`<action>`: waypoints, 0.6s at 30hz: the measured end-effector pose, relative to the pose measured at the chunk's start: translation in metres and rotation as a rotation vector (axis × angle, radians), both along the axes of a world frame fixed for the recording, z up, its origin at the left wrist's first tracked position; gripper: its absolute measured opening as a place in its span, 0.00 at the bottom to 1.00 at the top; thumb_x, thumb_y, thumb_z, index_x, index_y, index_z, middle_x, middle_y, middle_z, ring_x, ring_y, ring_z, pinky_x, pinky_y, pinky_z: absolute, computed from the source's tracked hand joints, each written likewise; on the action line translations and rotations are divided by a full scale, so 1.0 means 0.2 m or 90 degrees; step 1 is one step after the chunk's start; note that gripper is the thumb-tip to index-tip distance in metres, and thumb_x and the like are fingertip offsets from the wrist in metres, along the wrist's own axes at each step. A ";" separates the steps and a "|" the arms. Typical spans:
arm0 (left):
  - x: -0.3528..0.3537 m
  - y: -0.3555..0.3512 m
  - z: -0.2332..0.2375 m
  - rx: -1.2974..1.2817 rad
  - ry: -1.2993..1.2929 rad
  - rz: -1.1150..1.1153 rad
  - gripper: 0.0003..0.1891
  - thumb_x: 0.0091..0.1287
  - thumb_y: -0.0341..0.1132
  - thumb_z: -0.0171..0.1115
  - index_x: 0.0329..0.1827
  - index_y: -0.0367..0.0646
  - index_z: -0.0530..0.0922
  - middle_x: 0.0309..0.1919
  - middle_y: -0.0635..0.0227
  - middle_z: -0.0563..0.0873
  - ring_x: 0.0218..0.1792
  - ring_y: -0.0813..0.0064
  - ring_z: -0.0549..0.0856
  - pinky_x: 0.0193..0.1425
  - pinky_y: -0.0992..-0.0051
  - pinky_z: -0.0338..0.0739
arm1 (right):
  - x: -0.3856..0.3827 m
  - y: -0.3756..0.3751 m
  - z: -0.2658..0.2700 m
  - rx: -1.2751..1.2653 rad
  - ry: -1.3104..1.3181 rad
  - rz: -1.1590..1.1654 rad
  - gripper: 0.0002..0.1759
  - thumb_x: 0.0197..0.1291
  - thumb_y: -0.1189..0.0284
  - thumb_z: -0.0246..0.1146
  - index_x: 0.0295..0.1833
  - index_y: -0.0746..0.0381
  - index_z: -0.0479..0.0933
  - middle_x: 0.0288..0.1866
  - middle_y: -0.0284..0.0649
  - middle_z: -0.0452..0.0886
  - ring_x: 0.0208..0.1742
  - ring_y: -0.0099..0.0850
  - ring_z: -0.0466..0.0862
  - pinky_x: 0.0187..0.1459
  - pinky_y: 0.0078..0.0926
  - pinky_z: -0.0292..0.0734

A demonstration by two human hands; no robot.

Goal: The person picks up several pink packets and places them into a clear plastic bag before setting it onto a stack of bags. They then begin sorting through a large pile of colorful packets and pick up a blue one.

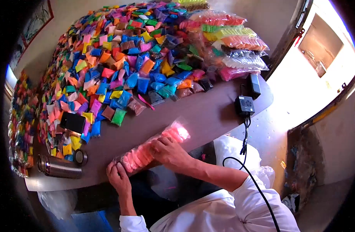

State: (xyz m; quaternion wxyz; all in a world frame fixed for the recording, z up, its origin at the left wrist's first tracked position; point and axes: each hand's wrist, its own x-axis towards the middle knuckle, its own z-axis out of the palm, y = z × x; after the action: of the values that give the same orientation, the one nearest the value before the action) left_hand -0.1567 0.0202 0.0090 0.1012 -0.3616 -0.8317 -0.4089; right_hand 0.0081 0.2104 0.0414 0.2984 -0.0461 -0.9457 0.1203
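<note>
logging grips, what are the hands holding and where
A long clear bag of pink packets: left hand pinches its near end, right hand grips its middle.

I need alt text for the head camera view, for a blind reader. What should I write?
Two hands hold a long clear bag of pink packets on a brown table, left hand at its end, right hand at its middle. Behind lie a heap of colourful packets, a phone and a metal flask.
</note>
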 end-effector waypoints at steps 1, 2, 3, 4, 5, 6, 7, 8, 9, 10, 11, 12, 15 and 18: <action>0.01 0.00 0.00 0.005 -0.038 0.003 0.17 0.74 0.36 0.52 0.43 0.27 0.80 0.47 0.49 0.82 0.50 0.51 0.80 0.59 0.59 0.72 | 0.01 0.00 0.00 0.007 -0.002 -0.001 0.18 0.53 0.72 0.61 0.51 0.62 0.79 0.56 0.42 0.74 0.56 0.40 0.73 0.56 0.37 0.71; 0.01 0.00 -0.01 0.005 -0.037 -0.001 0.17 0.74 0.36 0.52 0.43 0.27 0.80 0.47 0.49 0.82 0.50 0.51 0.80 0.59 0.59 0.72 | 0.01 0.01 0.00 0.006 -0.001 -0.006 0.18 0.53 0.72 0.61 0.51 0.62 0.79 0.56 0.42 0.74 0.56 0.40 0.73 0.56 0.37 0.71; 0.00 -0.01 -0.01 -0.001 -0.047 0.005 0.18 0.75 0.37 0.52 0.44 0.26 0.80 0.48 0.49 0.82 0.50 0.51 0.80 0.60 0.59 0.73 | 0.01 0.01 0.00 0.010 -0.005 -0.003 0.17 0.53 0.71 0.61 0.50 0.62 0.79 0.56 0.42 0.74 0.56 0.40 0.73 0.57 0.37 0.71; -0.01 -0.01 -0.02 -0.008 -0.057 0.013 0.19 0.75 0.38 0.51 0.45 0.26 0.79 0.48 0.48 0.82 0.51 0.51 0.80 0.60 0.59 0.73 | 0.01 0.02 0.01 0.014 -0.008 0.000 0.17 0.53 0.71 0.61 0.49 0.62 0.79 0.56 0.42 0.74 0.57 0.40 0.73 0.57 0.37 0.71; -0.02 -0.02 -0.03 -0.010 -0.035 0.006 0.19 0.76 0.39 0.50 0.45 0.27 0.79 0.47 0.48 0.82 0.50 0.50 0.80 0.59 0.59 0.73 | 0.01 0.02 0.01 0.008 -0.004 0.007 0.15 0.53 0.71 0.61 0.48 0.61 0.80 0.54 0.41 0.75 0.57 0.40 0.73 0.58 0.37 0.71; -0.03 -0.03 -0.04 -0.012 -0.033 0.004 0.19 0.76 0.39 0.50 0.45 0.27 0.79 0.47 0.48 0.82 0.50 0.50 0.80 0.59 0.59 0.73 | 0.01 0.03 0.01 0.006 -0.002 0.005 0.15 0.53 0.71 0.61 0.48 0.61 0.80 0.54 0.41 0.75 0.57 0.40 0.73 0.58 0.37 0.71; -0.04 -0.03 -0.05 0.000 -0.039 0.000 0.19 0.76 0.40 0.50 0.45 0.27 0.79 0.46 0.48 0.82 0.48 0.52 0.81 0.57 0.60 0.73 | 0.00 0.05 0.00 -0.028 -0.001 0.009 0.15 0.53 0.71 0.61 0.47 0.61 0.81 0.53 0.41 0.76 0.56 0.39 0.74 0.57 0.37 0.71; -0.05 -0.05 -0.06 0.011 -0.044 -0.004 0.19 0.76 0.40 0.50 0.44 0.27 0.79 0.45 0.48 0.82 0.46 0.53 0.81 0.54 0.60 0.74 | -0.01 0.06 0.00 -0.063 0.000 0.014 0.14 0.53 0.72 0.61 0.46 0.61 0.81 0.52 0.41 0.76 0.56 0.39 0.74 0.57 0.37 0.71; -0.05 -0.05 -0.06 0.009 -0.043 -0.002 0.19 0.76 0.40 0.50 0.44 0.27 0.79 0.45 0.48 0.82 0.46 0.53 0.81 0.54 0.60 0.74 | -0.01 0.07 0.00 -0.065 0.002 0.016 0.14 0.53 0.72 0.61 0.46 0.61 0.81 0.52 0.41 0.76 0.56 0.39 0.74 0.57 0.37 0.71; -0.06 -0.06 -0.06 0.026 -0.092 -0.002 0.19 0.76 0.40 0.50 0.43 0.28 0.79 0.43 0.50 0.82 0.44 0.55 0.81 0.51 0.62 0.74 | -0.01 0.09 0.00 -0.059 0.012 0.003 0.13 0.52 0.73 0.61 0.45 0.60 0.81 0.51 0.41 0.77 0.55 0.39 0.75 0.57 0.37 0.71; -0.06 -0.07 -0.06 0.044 -0.142 -0.003 0.19 0.76 0.40 0.50 0.43 0.28 0.79 0.41 0.51 0.82 0.42 0.57 0.81 0.48 0.64 0.74 | -0.02 0.11 0.00 -0.054 0.022 -0.011 0.13 0.51 0.73 0.62 0.44 0.60 0.81 0.50 0.41 0.77 0.54 0.39 0.75 0.56 0.37 0.71; -0.06 -0.07 -0.04 0.042 -0.141 -0.003 0.19 0.76 0.40 0.50 0.43 0.28 0.79 0.41 0.51 0.82 0.42 0.57 0.81 0.48 0.64 0.74 | -0.02 0.12 0.00 -0.055 0.023 -0.011 0.13 0.51 0.73 0.62 0.44 0.60 0.81 0.50 0.41 0.77 0.54 0.39 0.75 0.56 0.37 0.71; -0.06 -0.06 -0.01 0.007 -0.214 0.007 0.19 0.77 0.40 0.50 0.41 0.29 0.78 0.38 0.53 0.81 0.38 0.61 0.80 0.45 0.66 0.73 | -0.05 0.14 0.03 -0.063 -0.007 -0.060 0.11 0.50 0.73 0.63 0.41 0.59 0.81 0.48 0.40 0.78 0.52 0.39 0.75 0.53 0.36 0.72; -0.07 -0.04 -0.04 -0.014 -0.182 0.025 0.18 0.76 0.39 0.51 0.42 0.30 0.79 0.36 0.54 0.82 0.38 0.61 0.81 0.45 0.64 0.73 | -0.06 0.15 0.06 -0.052 -0.024 -0.067 0.10 0.49 0.74 0.64 0.40 0.59 0.81 0.46 0.40 0.78 0.50 0.38 0.75 0.51 0.36 0.71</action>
State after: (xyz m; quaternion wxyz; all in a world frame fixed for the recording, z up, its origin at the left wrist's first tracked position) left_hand -0.1699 0.0113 0.0014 -0.0142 -0.2846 -0.8489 -0.4451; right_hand -0.0042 0.2398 0.0532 0.2846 -0.1098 -0.9417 0.1421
